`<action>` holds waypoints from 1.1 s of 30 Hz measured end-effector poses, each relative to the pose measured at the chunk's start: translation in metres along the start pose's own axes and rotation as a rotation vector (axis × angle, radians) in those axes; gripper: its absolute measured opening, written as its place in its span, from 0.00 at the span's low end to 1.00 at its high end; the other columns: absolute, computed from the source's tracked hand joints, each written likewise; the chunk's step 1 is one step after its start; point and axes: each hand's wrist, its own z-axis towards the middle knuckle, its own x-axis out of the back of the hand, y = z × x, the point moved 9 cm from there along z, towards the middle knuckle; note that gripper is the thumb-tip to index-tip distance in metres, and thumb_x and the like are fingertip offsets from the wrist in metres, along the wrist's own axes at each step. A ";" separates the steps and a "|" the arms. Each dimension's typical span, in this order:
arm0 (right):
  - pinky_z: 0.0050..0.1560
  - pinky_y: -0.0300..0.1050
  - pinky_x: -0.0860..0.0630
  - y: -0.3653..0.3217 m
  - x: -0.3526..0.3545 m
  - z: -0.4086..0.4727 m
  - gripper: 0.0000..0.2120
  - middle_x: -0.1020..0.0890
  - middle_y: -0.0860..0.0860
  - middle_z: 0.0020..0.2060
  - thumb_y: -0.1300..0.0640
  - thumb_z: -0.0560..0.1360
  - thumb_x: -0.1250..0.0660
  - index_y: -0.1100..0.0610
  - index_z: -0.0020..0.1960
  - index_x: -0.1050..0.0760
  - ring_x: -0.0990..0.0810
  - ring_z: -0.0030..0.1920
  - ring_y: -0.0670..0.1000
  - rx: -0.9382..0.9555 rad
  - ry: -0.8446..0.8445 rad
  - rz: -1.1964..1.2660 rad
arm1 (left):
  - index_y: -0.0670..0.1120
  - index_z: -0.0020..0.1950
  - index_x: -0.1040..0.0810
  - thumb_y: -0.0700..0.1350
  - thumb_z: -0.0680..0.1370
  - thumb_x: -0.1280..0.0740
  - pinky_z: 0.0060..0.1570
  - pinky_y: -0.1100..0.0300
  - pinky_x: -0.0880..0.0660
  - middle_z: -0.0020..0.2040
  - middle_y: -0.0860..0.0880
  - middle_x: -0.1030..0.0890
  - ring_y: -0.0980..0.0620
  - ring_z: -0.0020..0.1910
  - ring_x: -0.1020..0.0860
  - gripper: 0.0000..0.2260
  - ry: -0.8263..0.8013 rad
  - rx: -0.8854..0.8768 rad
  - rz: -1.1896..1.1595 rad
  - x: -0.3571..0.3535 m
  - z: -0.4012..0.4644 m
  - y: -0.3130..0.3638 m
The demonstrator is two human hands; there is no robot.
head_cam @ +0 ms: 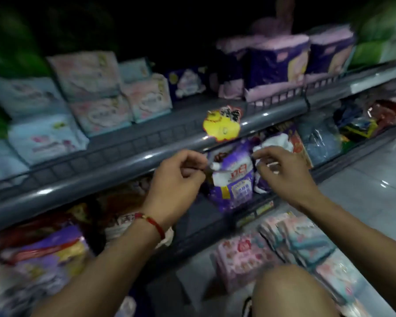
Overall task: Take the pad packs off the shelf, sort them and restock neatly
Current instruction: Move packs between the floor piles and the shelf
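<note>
The grey shelf runs across the view, pad packs lined on its top tier and crammed below its rail. Sorted pink packs lie stacked on the floor, probably awaiting restocking. A purple pack stands upright in the lower tier. The left hand pinches its top left corner. The right hand grips the neighbouring white-topped pack, fingers curled, seemingly to lift both out together.

Glossy grey shelf rail; shiny crinkled plastic film on purple pad pack; smooth, reflective tiled floor.
</note>
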 end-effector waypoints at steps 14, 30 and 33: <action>0.64 0.54 0.26 -0.208 -0.164 0.154 0.24 0.24 0.57 0.68 0.56 0.77 0.31 0.58 0.71 0.29 0.25 0.67 0.59 0.282 -0.200 -0.153 | 0.43 0.71 0.27 0.36 0.74 0.30 0.71 0.51 0.32 0.71 0.43 0.28 0.43 0.71 0.31 0.25 0.368 -0.225 0.824 0.186 0.064 0.057; 0.63 0.62 0.34 -0.189 -0.191 0.222 0.31 0.31 0.57 0.67 0.50 0.73 0.26 0.49 0.73 0.32 0.35 0.69 0.64 0.320 -0.102 -0.721 | 0.43 0.68 0.28 0.45 0.67 0.22 0.53 0.46 0.31 0.64 0.40 0.29 0.38 0.59 0.30 0.31 0.498 -0.378 1.537 0.212 0.147 0.078; 0.61 0.59 0.34 -0.193 -0.176 0.213 0.30 0.30 0.56 0.67 0.56 0.71 0.24 0.50 0.70 0.30 0.33 0.68 0.62 0.340 -0.032 -0.709 | 0.43 0.66 0.28 0.46 0.67 0.22 0.52 0.46 0.29 0.60 0.41 0.23 0.38 0.58 0.28 0.30 0.507 -0.390 1.562 0.207 0.137 0.087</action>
